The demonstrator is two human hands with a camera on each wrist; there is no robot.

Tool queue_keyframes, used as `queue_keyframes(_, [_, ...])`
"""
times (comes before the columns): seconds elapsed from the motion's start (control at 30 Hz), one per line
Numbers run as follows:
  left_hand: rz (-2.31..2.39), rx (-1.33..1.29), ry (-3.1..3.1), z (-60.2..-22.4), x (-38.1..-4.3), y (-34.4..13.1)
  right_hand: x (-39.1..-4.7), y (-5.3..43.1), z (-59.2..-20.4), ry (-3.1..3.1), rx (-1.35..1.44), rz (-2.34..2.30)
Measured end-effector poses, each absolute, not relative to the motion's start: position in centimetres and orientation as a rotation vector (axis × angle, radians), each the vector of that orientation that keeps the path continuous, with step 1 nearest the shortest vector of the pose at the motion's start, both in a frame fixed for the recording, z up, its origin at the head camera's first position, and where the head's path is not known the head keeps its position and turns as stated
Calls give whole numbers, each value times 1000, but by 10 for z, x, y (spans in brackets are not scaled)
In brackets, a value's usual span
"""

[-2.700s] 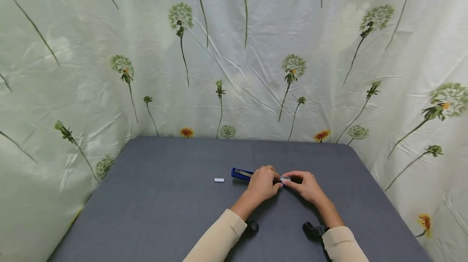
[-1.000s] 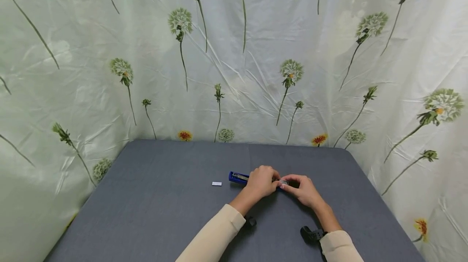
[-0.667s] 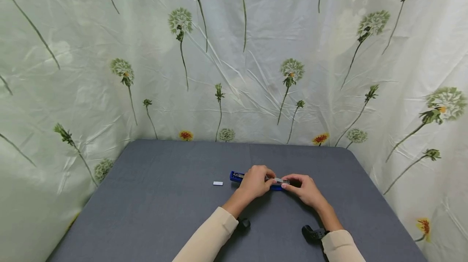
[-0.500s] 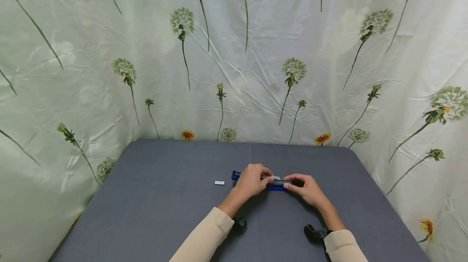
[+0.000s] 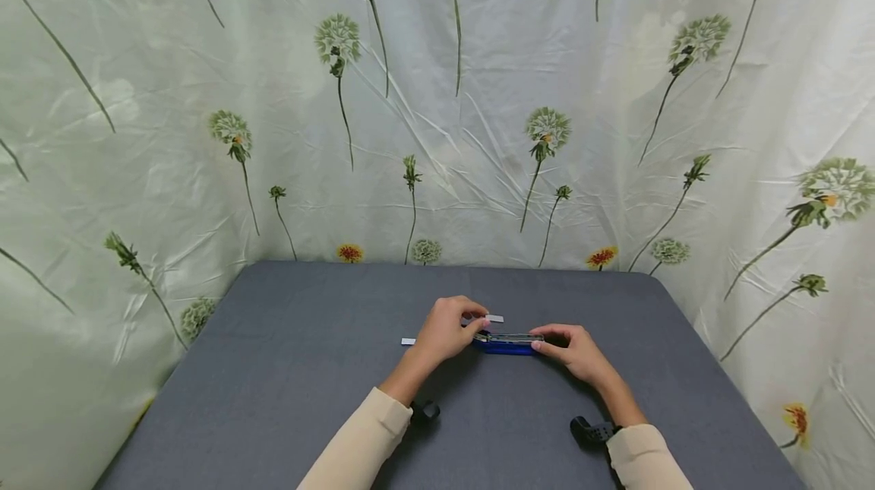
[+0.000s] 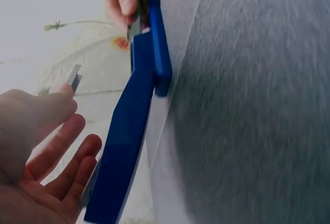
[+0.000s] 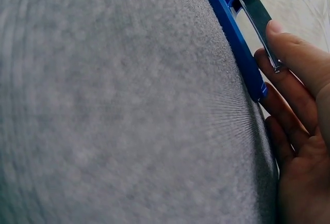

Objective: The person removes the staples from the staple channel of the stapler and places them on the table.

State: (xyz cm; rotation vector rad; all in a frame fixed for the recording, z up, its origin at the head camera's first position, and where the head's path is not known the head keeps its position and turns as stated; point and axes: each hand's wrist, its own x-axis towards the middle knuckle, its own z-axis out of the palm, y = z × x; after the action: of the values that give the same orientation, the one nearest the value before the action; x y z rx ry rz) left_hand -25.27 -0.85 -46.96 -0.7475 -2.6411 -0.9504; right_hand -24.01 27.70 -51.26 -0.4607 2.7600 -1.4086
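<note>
A blue stapler lies on the table, its top cover swung back to the left and its metal magazine exposed. My left hand pinches a small silver strip of staples between thumb and forefinger, raised above the stapler. In the left wrist view the strip stands apart from the blue cover, and the other fingers are loosely bent beside that cover. My right hand pinches the front end of the magazine between thumb and fingers, above the blue base.
A second pale staple strip lies on the grey table, partly hidden behind the left hand. A flower-patterned curtain hangs behind the table's far edge.
My left hand has drawn back leftward from the stapler's front, carrying the staple strip up off the magazine. The right hand stays at the front end.
</note>
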Motion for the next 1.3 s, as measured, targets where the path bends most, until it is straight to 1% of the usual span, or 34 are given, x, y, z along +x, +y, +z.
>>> queue_keyframes(0.33, [-1165, -770, -2560, -467, -257, -45, -242, 276, -512, 2762, -520, -1442])
queue_keyframes(0.57, [-1243, -740, -2491, -467, -255, -73, -244, 277, -512, 2718, -494, -1458])
queue_keyframes(1.3, [-1246, -577, -2524, -481, -246, -146, -241, 277, -512, 2735, -479, -1425])
